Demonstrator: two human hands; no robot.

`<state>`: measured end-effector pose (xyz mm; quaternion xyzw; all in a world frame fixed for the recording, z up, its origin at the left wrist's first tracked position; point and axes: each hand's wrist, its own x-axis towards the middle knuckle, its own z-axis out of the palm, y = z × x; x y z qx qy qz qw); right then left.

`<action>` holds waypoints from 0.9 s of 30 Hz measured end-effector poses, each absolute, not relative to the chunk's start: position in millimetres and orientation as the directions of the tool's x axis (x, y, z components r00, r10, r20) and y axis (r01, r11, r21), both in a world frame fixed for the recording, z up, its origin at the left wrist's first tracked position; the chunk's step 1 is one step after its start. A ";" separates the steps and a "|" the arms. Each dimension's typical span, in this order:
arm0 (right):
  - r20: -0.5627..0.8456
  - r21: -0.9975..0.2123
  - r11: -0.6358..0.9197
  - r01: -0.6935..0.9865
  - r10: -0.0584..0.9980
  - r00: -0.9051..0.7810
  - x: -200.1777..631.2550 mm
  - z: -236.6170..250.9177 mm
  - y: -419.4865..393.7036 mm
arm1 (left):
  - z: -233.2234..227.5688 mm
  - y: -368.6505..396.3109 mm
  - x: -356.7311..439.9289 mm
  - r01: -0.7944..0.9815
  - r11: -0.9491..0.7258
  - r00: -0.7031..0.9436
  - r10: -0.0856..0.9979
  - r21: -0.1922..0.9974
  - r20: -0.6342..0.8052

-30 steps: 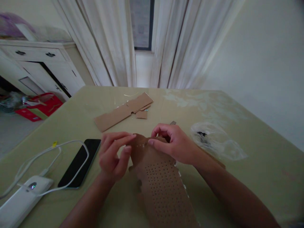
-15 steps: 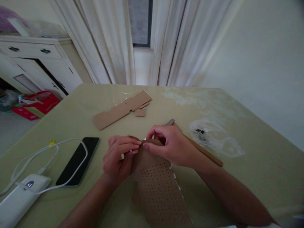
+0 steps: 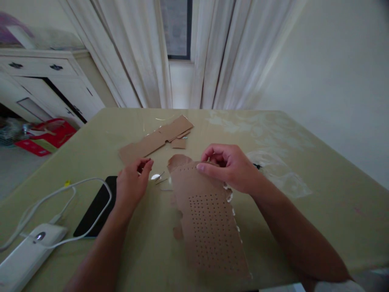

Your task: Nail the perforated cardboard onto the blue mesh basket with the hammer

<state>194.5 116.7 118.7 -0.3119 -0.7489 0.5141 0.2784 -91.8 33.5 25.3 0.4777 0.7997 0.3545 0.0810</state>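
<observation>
Change: left hand (image 3: 133,184) drawn away from perforated cardboard sheet (image 3: 206,219), now left of centre frame beside small metal pins (image 3: 161,181); right hand (image 3: 232,166) shifted up-frame, no longer meeting left.
Left hand: fingers curled, thumb and forefinger pinched near tips; whether anything is held between them cannot be told. Bright speck just right of fingertips.
Right hand: fingers bent, thumb and forefinger closed on upper edge of perforated cardboard sheet, upper part lifted or curled slightly.
Sheet position: centre to lower centre of frame on table (image 3: 304,211); long axis from upper centre toward lower right; hole grid over middle and lower part; ragged right edge.
Key relation: pins lie between left fingertips and sheet's upper-left corner, just right of left hand, touching neither as far as visible; left hand nearer to pins, right hand already on sheet.
Surroundings: phone (image 3: 95,207) under left wrist's left side, white cable (image 3: 75,184) across it, white power bank (image 3: 27,253) lower left; cardboard strip (image 3: 154,138) upper centre; clear plastic bag (image 3: 279,174) right of right hand.
</observation>
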 end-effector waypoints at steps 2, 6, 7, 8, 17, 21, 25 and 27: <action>0.112 -0.954 0.260 0.146 0.768 -0.631 198.8 122.6 119.2 | 23.3 34.5 -93.5 0.792 0.395 -0.490 0.866 0.465 0.099; 0.130 -0.962 0.248 0.114 0.785 -0.605 202.9 129.3 117.9 | 16.2 36.6 -89.3 0.853 0.393 -0.401 0.915 0.343 -0.051; 0.130 -0.964 0.242 0.107 0.788 -0.602 203.3 130.6 116.8 | 14.0 37.3 -88.8 0.857 0.375 -0.379 0.923 0.355 -0.060; 0.130 -0.966 0.237 0.102 0.789 -0.600 203.5 131.8 115.7 | 11.8 38.0 -88.8 0.857 0.356 -0.361 0.931 0.372 -0.059; 0.162 -0.955 0.277 0.111 0.793 -0.588 203.4 132.3 114.0 | 2.5 38.5 -96.2 0.809 0.192 -0.206 0.978 0.556 -0.039; 0.165 -0.954 0.278 0.111 0.798 -0.579 203.4 132.0 114.4 | -0.3 34.7 -104.1 0.750 0.093 -0.084 0.995 0.655 -0.044; 0.162 -0.953 0.281 0.116 0.793 -0.587 203.2 132.7 113.9 | -3.0 34.9 -104.8 0.746 0.101 -0.084 0.995 0.658 -0.058; 0.164 -0.952 0.285 0.116 0.788 -0.593 202.8 132.4 114.1 | -3.3 36.7 -99.6 0.759 0.135 -0.120 0.990 0.636 -0.067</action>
